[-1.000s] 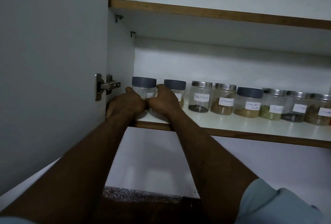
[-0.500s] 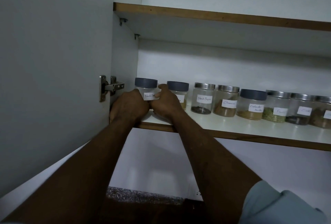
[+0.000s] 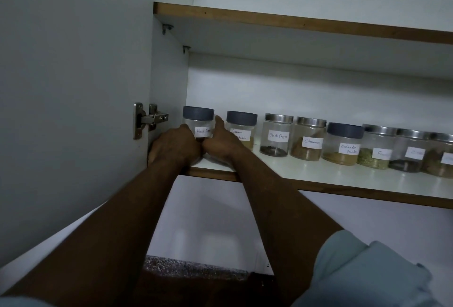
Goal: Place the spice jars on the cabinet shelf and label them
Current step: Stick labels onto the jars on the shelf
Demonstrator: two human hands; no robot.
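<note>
White cabinet shelf [image 3: 318, 174] holds a row of labelled jars. Both hands wrap the far-left jar [image 3: 199, 124]: left hand [image 3: 175, 144] and right hand [image 3: 220, 142], fingers closed on it. Best to press its label [image 3: 203, 131] flat and keep the jar steady.

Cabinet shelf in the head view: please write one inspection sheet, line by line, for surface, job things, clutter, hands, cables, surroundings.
Surface: white cabinet shelf with brown front edge, jars in one row.
Job things: eight spice jars, all labelled; leftmost jar with grey lid stands at the left end, Garam Masala jar beside it.
Clutter: nothing seen.
Hands: left hand and right hand both at the leftmost jar's lower part; grip unclear.
Cables: nothing seen.
Surroundings: open cabinet door, metal hinge, upper shelf.
</note>
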